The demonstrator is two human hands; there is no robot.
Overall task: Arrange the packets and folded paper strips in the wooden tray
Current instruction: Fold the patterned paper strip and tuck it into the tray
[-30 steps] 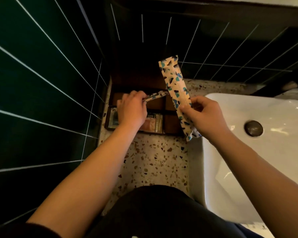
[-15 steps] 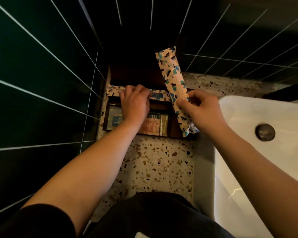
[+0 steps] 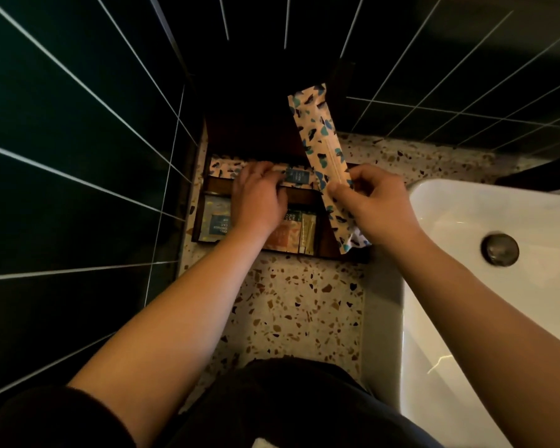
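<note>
Left hand point(image 3: 259, 202) presses a flat patterned strip point(image 3: 223, 169) into the wooden tray point(image 3: 328, 244), fingers together, at 12 o'clock. Right hand point(image 3: 375, 205) pinches a long patterned packet point(image 3: 320, 143) at 1 o'clock. A blue-labelled sachet point(image 3: 219, 223) reads "SHOWER CAP".

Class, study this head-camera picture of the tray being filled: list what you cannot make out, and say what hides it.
- Head view: the wooden tray's middle compartments, covered by the left hand.
- Lying patterned strip: its middle is under the left fingers.
- Held patterned packet: its lower part is behind the right hand.
- Print on the front packets: too small and dim.
</note>
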